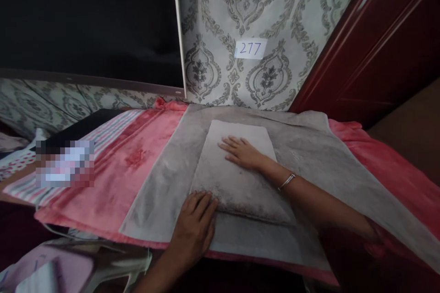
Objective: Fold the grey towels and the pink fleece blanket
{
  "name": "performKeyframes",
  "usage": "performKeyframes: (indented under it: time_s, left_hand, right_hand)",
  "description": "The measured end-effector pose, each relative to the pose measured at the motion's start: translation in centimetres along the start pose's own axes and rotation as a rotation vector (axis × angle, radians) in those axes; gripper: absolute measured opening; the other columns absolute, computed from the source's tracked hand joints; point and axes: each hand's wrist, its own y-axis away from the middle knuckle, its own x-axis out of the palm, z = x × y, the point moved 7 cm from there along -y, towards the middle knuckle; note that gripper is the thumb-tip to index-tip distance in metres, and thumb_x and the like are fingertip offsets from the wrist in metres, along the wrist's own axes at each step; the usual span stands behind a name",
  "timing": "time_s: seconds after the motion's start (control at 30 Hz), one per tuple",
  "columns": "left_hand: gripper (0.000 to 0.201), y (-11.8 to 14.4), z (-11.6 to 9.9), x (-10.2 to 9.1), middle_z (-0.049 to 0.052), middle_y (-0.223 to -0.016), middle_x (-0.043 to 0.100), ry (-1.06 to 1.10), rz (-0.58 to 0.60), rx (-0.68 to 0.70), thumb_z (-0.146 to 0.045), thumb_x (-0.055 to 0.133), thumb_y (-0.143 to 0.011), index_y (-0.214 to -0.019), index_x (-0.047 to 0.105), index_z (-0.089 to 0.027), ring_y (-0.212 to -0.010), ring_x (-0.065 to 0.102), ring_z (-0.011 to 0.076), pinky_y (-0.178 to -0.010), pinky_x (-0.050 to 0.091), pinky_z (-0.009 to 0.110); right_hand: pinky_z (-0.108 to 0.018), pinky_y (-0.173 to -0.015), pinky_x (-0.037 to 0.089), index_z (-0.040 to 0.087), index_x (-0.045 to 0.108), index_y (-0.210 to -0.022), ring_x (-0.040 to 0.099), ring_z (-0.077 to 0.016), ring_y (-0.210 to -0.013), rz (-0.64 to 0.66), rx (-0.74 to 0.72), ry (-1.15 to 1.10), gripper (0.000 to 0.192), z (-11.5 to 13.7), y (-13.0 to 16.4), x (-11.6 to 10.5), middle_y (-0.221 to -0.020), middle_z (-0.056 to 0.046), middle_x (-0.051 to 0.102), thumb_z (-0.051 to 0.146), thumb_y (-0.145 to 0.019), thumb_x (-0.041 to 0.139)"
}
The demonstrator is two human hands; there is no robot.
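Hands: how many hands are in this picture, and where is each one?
2. The right hand lies flat on top of the folded grey towel. The left hand rests at the towel's near left corner. No other hands are in view.

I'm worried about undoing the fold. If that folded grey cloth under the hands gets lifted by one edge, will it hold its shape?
Probably not. The folded grey cloth lies soft and limp, so it would likely droop and unfold. Its fuzzy surface should grip the grey sheet beneath when pushed. Both hands, left hand and right hand, lie flat on it.
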Motion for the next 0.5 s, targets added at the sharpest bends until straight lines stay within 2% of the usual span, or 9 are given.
performKeyframes:
  time_s: [0.07,0.13,0.2,0.3,0.37,0.43,0.5]
  left_hand:
    - [0.044,0.1,0.0,-0.1,0.014,-0.123,0.068,0.014,-0.013,-0.004,-0.003,0.052,-0.083,-0.124,0.062,-0.011,-0.118,0.056,0.0282,-0.101,0.051,0.048]
    - [0.044,0.1,0.1,-0.3,0.014,-0.124,0.067,0.026,-0.020,-0.020,-0.003,0.051,-0.083,-0.125,0.062,-0.013,-0.119,0.056,0.0271,-0.102,0.051,0.047]
    - [0.045,0.0,0.2,-0.5,0.013,-0.129,0.065,0.037,-0.013,-0.048,-0.005,0.051,-0.085,-0.127,0.062,-0.016,-0.122,0.054,0.0269,-0.103,0.050,0.047]
    - [0.046,-0.2,0.2,-0.5,0.011,-0.134,0.063,0.058,0.025,-0.063,-0.008,0.052,-0.085,-0.128,0.062,-0.020,-0.123,0.053,0.0275,-0.101,0.050,0.047]
    - [0.045,-0.3,0.2,-0.1,0.009,-0.131,0.065,0.071,0.040,-0.065,-0.009,0.053,-0.083,-0.125,0.065,-0.023,-0.120,0.055,0.0271,-0.098,0.050,0.046]
    - [0.043,-0.1,0.4,0.3,0.007,-0.128,0.067,0.074,0.006,-0.076,-0.011,0.054,-0.081,-0.120,0.067,-0.025,-0.115,0.056,0.0265,-0.096,0.050,0.046]
    - [0.038,0.1,0.7,0.7,0.006,-0.126,0.069,0.057,-0.058,-0.070,-0.014,0.055,-0.081,-0.115,0.069,-0.026,-0.111,0.057,0.0261,-0.094,0.049,0.044]
  right_hand:
    - [-0.063,-0.118,0.021,0.031,0.031,-0.158,0.016,-0.0321,-0.153,-0.002,0.150,0.024,0.054,-2.2,-0.6,-0.8,-0.166,-0.005,0.021,0.043,-0.105,0.038]
    - [-0.065,-0.117,0.020,0.031,0.033,-0.157,0.015,-0.0341,-0.153,-0.041,0.176,0.036,0.054,-1.7,-0.6,-1.5,-0.166,-0.007,0.020,0.042,-0.104,0.040]
    - [-0.065,-0.118,0.016,0.031,0.035,-0.156,0.012,-0.0333,-0.153,-0.071,0.022,0.013,0.054,1.5,-0.2,-1.3,-0.166,-0.007,0.020,0.044,-0.104,0.041]
    - [-0.057,-0.122,0.009,0.034,0.036,-0.155,0.011,-0.0258,-0.154,-0.023,-0.362,-0.084,0.053,7.8,1.1,0.1,-0.165,-0.003,0.026,0.048,-0.105,0.039]
    - [-0.053,-0.123,0.006,0.034,0.035,-0.155,0.012,-0.0217,-0.154,-0.006,-0.485,-0.136,0.052,9.5,1.3,0.8,-0.164,-0.001,0.029,0.049,-0.105,0.038]
    - [-0.053,-0.123,0.006,0.034,0.035,-0.155,0.013,-0.0216,-0.154,-0.018,-0.451,-0.152,0.052,8.4,-0.1,0.9,-0.164,-0.001,0.029,0.049,-0.105,0.038]
    - [-0.055,-0.122,0.009,0.034,0.036,-0.155,0.016,-0.0241,-0.153,-0.030,-0.339,-0.146,0.052,5.5,-2.5,0.7,-0.164,-0.002,0.030,0.048,-0.105,0.037]
